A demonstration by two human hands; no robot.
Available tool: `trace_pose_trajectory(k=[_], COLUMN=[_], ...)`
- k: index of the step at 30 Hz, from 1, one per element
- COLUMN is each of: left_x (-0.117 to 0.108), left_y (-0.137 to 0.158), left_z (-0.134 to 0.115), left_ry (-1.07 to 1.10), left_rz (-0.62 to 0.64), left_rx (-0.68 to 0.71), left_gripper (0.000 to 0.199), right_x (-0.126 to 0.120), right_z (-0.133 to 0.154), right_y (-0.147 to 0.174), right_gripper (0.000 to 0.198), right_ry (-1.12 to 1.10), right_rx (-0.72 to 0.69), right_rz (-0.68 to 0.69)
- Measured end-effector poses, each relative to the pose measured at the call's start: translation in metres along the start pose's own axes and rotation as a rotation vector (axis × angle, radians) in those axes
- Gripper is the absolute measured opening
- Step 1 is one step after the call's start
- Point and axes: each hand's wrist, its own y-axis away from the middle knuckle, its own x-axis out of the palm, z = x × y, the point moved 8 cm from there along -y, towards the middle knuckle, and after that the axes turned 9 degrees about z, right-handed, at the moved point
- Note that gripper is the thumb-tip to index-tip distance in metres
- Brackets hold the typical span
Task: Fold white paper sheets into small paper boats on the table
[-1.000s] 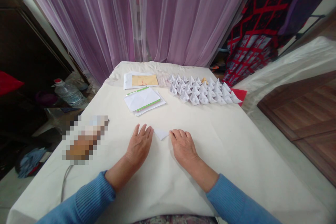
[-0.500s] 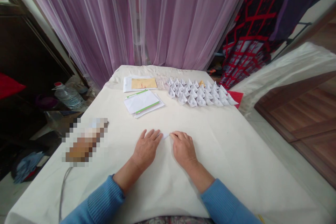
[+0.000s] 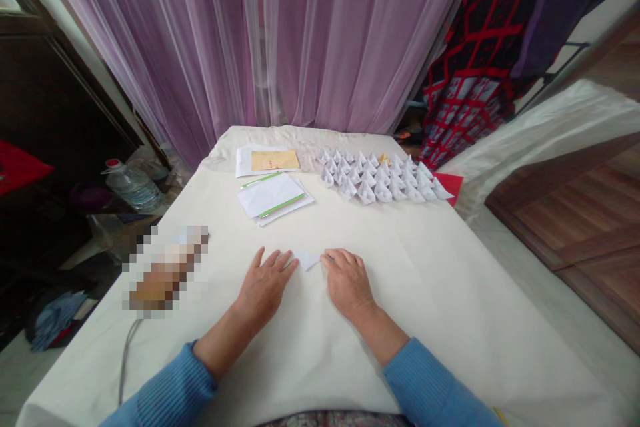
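Note:
A small folded piece of white paper (image 3: 307,260), roughly triangular with its point toward me, lies flat on the white-covered table (image 3: 310,360). My left hand (image 3: 263,283) rests palm down at its left end, fingers spread, the fingertips touching the paper's edge. At the right end, my right hand (image 3: 347,280) has its thumb and bent fingers closed on the paper's corner. The parts of the paper under the fingers are hidden.
Rows of small white folded paper boats (image 3: 383,180) stand at the back right, partly beside a red sheet (image 3: 450,185). Back left lie a stack of white paper with green strips (image 3: 273,195) and a tan envelope (image 3: 275,160). A blurred-out object (image 3: 165,270) with a cable lies left.
My left hand has slid to the left along the paper, baring more of it between the hands. My right hand has stayed nearly in place.

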Motion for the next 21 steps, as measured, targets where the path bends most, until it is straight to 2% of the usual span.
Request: trace_pose_trajectory(k=[5, 10, 16, 21], left_x=[-0.002, -0.002, -0.002, -0.010], left_y=[-0.002, -0.008, -0.012, -0.011], left_z=[0.006, 0.007, 0.010, 0.012], left_ry=[0.025, 0.118, 0.183, 0.293], left_rz=[0.015, -0.055, -0.107, -0.144], left_rx=[-0.039, -0.099, -0.150, -0.170], left_gripper=[0.055, 0.045, 0.040, 0.028], right_x=[-0.002, -0.005, -0.004, 0.004], right_z=[-0.003, -0.006, -0.005, -0.007], right_y=[-0.003, -0.016, -0.024, -0.020], right_gripper=[0.024, 0.013, 0.013, 0.011], right_ry=[-0.046, -0.140, -0.212, -0.381], right_rx=[0.046, 0.119, 0.222, 0.250], right_rz=[-0.016, -0.020, -0.001, -0.028])
